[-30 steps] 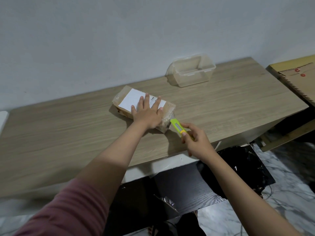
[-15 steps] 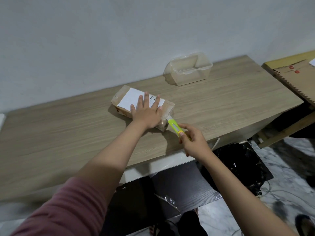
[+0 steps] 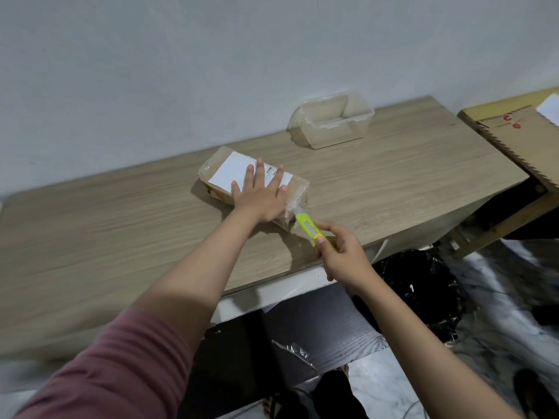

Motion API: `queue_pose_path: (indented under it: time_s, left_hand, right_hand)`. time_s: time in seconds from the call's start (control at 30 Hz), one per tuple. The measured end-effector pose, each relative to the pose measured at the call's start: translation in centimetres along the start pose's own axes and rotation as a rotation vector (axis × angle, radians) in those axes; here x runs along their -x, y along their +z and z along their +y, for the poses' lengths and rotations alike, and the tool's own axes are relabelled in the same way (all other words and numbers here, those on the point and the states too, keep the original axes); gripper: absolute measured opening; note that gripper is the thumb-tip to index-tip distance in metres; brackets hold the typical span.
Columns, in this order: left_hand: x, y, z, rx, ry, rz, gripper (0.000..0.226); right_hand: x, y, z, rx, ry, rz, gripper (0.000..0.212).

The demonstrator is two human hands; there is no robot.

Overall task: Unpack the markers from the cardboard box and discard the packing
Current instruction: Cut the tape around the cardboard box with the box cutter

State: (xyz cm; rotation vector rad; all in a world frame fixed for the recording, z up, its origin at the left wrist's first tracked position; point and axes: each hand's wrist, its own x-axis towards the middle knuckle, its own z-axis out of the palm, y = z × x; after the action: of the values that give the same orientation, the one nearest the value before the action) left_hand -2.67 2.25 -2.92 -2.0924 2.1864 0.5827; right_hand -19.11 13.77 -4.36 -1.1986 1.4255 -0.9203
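Dusky pink fabric of a pushed-up sleeve [image 3: 99, 367] fills the lower left corner, on the person's left arm, which reaches forward over a light wood-grain table [image 3: 121, 237]. Below the table's near edge sit a dark panel, a crumpled piece of clear plastic [image 3: 295, 352] and, to the right, a black plastic bag [image 3: 423, 285] on a marbled floor.

The right hand [image 3: 341, 252] hovers at the table's near edge, its fingers and thumb curled around a yellow-green utility knife [image 3: 310, 226]. The knife's front end touches the near right corner of a brown cardboard box wrapped in clear plastic film [image 3: 217, 164]. The blade itself is too small to make out.

The left hand [image 3: 260, 198] lies palm down on top of this box, fingers straight and spread, pressing on a white rectangular paper label [image 3: 233, 173]. The box lies flat, roughly mid-table, set at an angle to the table's edge.

Farther back, near the pale grey wall [image 3: 242, 55], stands a clear plastic rectangular container [image 3: 329, 124], well apart from the box. At the far right, a brown cardboard sheet with a toothed edge and red dots [image 3: 520, 131] rests on a neighbouring surface.
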Motion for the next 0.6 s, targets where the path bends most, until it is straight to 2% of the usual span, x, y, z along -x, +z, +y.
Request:
queue_pose_path:
  time_s: [0.1, 0.6]
  left_hand:
    - [0.1, -0.1, 0.1, 0.017, -0.009, -0.008, 0.052]
    - [0.2, -0.6, 0.2, 0.012, -0.009, -0.07, 0.052]
  right_hand:
    - [-0.4, 0.8, -0.7, -0.053, 0.045, 0.015, 0.026]
    - [1.6, 1.8, -0.1, -0.015, -0.001, 0.009, 0.029]
